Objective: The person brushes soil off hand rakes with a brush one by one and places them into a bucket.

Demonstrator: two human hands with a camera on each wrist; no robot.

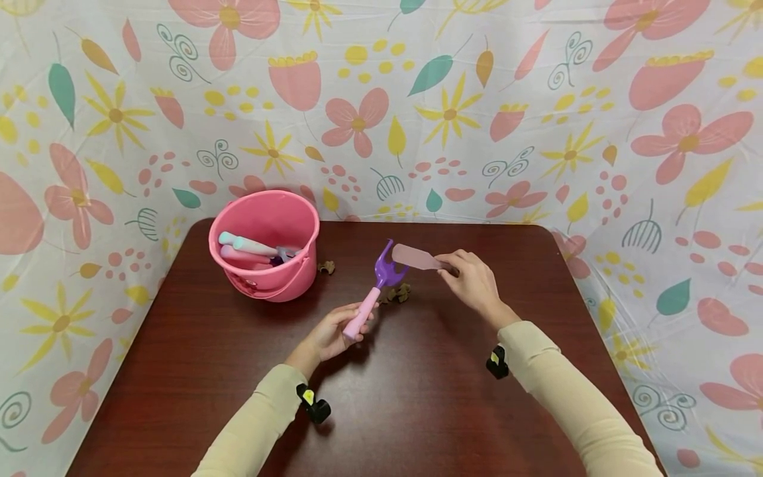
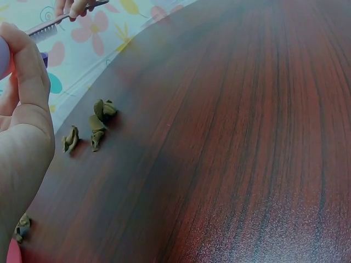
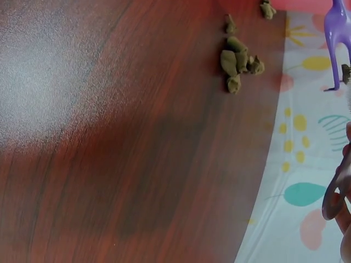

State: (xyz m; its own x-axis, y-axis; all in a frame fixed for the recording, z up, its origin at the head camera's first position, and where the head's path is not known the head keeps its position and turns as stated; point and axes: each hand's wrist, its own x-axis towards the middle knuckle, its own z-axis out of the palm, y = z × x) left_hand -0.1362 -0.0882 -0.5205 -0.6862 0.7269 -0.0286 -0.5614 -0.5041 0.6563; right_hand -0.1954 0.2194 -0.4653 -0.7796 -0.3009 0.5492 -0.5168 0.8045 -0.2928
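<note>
My left hand (image 1: 330,333) grips the pink handle of a toy garden fork (image 1: 387,271), its purple prongs raised over the table. In my right hand (image 1: 472,281), thumb and fingers pinch the handle of a brush (image 1: 412,257). The brush has a flat pinkish back; its short bristles show in the left wrist view beneath the brush head (image 2: 45,27). Its head is right at the fork's prongs. A dark bit (image 3: 345,74) shows by a prong in the right wrist view. Several brown-green clumps (image 3: 235,59) lie on the table below the tools.
A pink bucket (image 1: 298,281) stands at the back left, with several toy tools (image 1: 253,247) leaning inside, their handles mint and pink. Beside it lies another small clump (image 1: 326,267). Flowered cloth (image 1: 453,159) hangs behind and around the dark wooden table (image 1: 417,397).
</note>
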